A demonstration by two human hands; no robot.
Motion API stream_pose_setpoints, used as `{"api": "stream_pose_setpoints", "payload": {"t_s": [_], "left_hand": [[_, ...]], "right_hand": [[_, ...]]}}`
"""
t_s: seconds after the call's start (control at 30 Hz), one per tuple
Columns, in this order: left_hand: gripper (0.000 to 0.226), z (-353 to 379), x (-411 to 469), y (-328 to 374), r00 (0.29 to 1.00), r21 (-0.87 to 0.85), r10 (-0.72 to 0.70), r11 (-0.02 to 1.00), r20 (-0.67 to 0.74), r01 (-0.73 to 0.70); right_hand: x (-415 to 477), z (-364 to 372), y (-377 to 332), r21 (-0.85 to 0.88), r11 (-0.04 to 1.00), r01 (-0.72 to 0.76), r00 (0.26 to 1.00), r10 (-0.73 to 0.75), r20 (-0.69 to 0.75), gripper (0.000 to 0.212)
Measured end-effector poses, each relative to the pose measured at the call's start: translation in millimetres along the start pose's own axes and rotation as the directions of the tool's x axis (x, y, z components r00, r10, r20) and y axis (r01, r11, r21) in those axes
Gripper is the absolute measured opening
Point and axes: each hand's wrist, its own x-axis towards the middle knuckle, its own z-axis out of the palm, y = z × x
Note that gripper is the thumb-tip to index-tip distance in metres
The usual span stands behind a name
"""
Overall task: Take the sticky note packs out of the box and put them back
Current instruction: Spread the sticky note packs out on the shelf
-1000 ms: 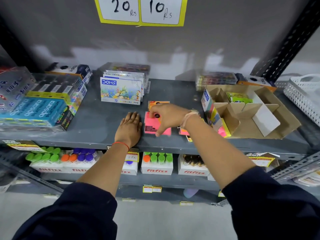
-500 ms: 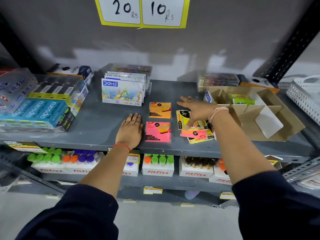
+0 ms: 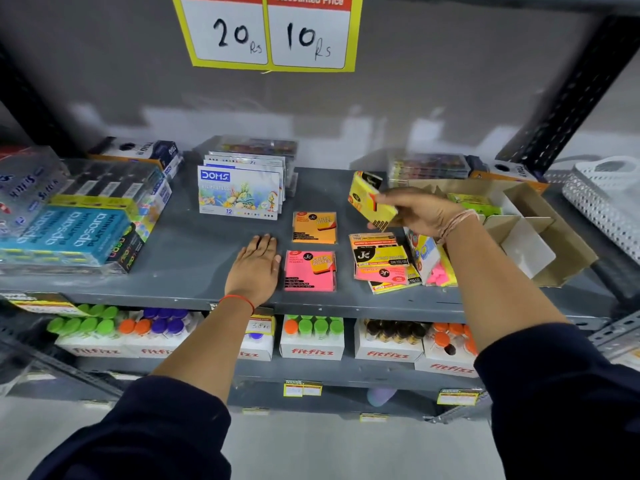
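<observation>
Nearest: left hand (image 3: 255, 268) lies flat, palm down on the shelf (image 3: 194, 268), fingers together & holding nothing. Just right of its fingertips sits a pink pack (image 3: 310, 270); an orange pack (image 3: 314, 227) lies just past that, both flat, apart from the hand.

Further right, below the right hand's fingers, a loose heap of packs (image 3: 382, 263) overlaps itself, mixed pink/yellow/orange. More pink & yellow notes (image 3: 440, 271) show at the near corner of the box, w/ a printed carton leaning there.

Right hand (image 3: 415, 211) is up off the shelf, fingers pinched narrow on a yellow pack (image 3: 370, 199), tilted, its far end pointing up & left. Thumb side is hidden, so exact grip pts can't be told.

Behind the wrist: cardboard box (image 3: 561, 251), flaps open, dividers inside, a green pack (image 3: 472, 201) inside at the back.

Step, as I judge it: still the take-out half; yellow pack is mid-air btwn box & laid-out packs. Next move prob. calls for setting it flat in a bare spot near the orange pack w/o nudging the heap, then going back for the green one.
</observation>
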Motion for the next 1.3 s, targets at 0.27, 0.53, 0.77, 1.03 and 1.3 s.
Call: {"api": "stream_pose_setpoints", "payload": {"t_s": [0.27, 0.53, 0.77, 1.03, 1.3], "left_hand": [[0.049, 0, 0, 1, 1.000, -0.003, -0.003, 1.000, -0.003, 0.003], [0.049, 1, 1, -1, 1.000, -0.016, 0.005, 1.000, -0.027, -0.006], [0.049, 2, 1, -3, 1.000, -0.024, 0.010, 1.000, -0.008, -0.010], [0.049, 2, 0, -4, 1.000, -0.005, 0.014, 1.000, -0.013, -0.014], [0.049, 2, -1, -1, 1.000, -0.019, -0.002, 1.000, -0.028, 0.001]], "right_hand": [[13, -2, 4, 0.280, 0.955, -0.098, 0.994, 0.108, -0.021, 0.032], [51, 17, -1, -0.498, 0.866, 0.031, 0.988, -0.103, -0.117, 0.031], [74, -3, 19, -0.726, 0.672, -0.145, 0.973, -0.037, -0.228, 0.048], [78, 2, 31, -0.818, 0.548, -0.173, 0.982, 0.032, -0.186, 0.044], [39, -2, -4, -0.900, 0.435, 0.002, 1.000, -0.027, -0.011, 0.073]]}}
